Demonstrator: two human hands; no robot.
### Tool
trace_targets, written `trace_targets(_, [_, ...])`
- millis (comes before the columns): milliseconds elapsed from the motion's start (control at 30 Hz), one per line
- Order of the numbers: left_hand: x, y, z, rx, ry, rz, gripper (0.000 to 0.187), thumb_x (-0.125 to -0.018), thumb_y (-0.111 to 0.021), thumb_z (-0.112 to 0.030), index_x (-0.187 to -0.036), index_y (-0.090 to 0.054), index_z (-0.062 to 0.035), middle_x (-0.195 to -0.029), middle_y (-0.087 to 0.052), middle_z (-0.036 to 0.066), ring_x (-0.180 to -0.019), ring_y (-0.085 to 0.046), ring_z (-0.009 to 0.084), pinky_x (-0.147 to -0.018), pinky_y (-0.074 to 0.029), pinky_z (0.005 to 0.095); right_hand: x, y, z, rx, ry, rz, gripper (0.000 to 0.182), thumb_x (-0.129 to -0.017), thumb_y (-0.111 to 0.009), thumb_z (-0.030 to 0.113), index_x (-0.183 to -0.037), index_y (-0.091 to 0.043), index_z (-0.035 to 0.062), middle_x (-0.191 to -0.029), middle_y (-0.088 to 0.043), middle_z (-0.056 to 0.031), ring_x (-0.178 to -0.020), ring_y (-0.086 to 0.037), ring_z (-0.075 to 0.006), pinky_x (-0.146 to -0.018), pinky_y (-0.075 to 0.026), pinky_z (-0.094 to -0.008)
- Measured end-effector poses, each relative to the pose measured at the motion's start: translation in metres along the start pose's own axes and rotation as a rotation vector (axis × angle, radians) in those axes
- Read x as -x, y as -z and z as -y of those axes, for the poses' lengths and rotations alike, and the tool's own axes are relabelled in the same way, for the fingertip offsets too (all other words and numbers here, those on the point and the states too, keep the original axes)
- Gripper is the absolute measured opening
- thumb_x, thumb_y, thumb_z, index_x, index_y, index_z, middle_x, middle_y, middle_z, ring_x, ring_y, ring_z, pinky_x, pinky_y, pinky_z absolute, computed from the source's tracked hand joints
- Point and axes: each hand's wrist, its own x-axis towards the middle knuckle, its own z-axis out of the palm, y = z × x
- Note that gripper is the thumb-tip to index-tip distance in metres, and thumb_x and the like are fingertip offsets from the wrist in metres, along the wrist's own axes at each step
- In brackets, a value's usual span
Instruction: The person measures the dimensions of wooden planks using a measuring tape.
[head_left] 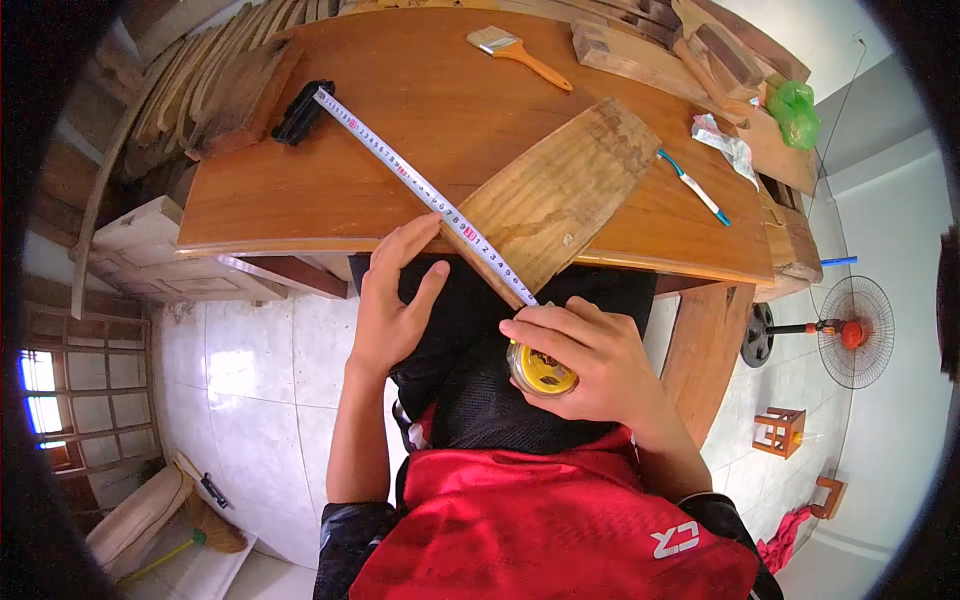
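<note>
My right hand (590,360) is wrapped round a yellow tape measure (543,372) in front of the table's near edge. Its white blade (420,187) runs out up and to the left, along the end of a wooden board (565,190) and on past it. The tip of the blade lies by a black object (302,112) on the table. My left hand (398,290) is open, thumb apart from the fingers, with its fingertips at the blade beside the board's corner. The board lies slantwise, its near corner sticking out over the table edge.
On the table (390,65) lie a paintbrush (518,56), a blue-and-white pen (695,188) and a crumpled wrapper (724,148). Wood pieces (640,65) and a green plastic bag (795,113) are at the far right. Stacked slats (215,75) stand left; a fan (850,332) stands right.
</note>
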Motion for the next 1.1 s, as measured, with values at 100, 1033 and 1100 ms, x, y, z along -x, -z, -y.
trace_targets(100, [0.000,0.000,-0.001,0.004,0.004,0.000,0.042,-0.090,-0.066,-0.007,-0.131,-0.060,-0.0021,-0.131,-0.062,0.016,-0.124,-0.055,0.0340,-0.109,-0.036,0.0409,0.001,-0.001,-0.003,-0.061,-0.017,-0.006,0.068,-0.058,-0.086,0.018,-0.122,-0.064,0.0124,-0.115,-0.065,-0.0006,-0.083,-0.063,-0.0225,-0.069,-0.054,-0.0343])
trace_targets(1033, [-0.002,-0.002,-0.006,-0.103,-0.064,-0.053,0.041,-0.086,-0.069,-0.003,-0.126,-0.063,-0.0042,-0.121,-0.066,0.015,-0.117,-0.059,0.0359,-0.106,-0.040,0.0421,0.021,-0.018,-0.025,-0.903,-0.253,-0.149,0.062,-0.072,-0.087,0.012,-0.127,-0.060,0.0033,-0.123,-0.062,-0.0122,-0.112,-0.060,-0.0220,-0.098,-0.045,-0.0326])
trace_targets(1100, [-0.002,-0.002,-0.007,-0.102,-0.058,-0.052,0.040,-0.085,-0.069,-0.002,-0.125,-0.063,-0.0040,-0.120,-0.067,0.015,-0.116,-0.059,0.0357,-0.105,-0.041,0.0418,0.021,-0.019,-0.023,-0.905,-0.257,-0.140,0.062,-0.072,-0.087,0.012,-0.127,-0.059,0.0036,-0.122,-0.062,-0.0120,-0.111,-0.060,-0.0219,-0.098,-0.045,-0.0325])
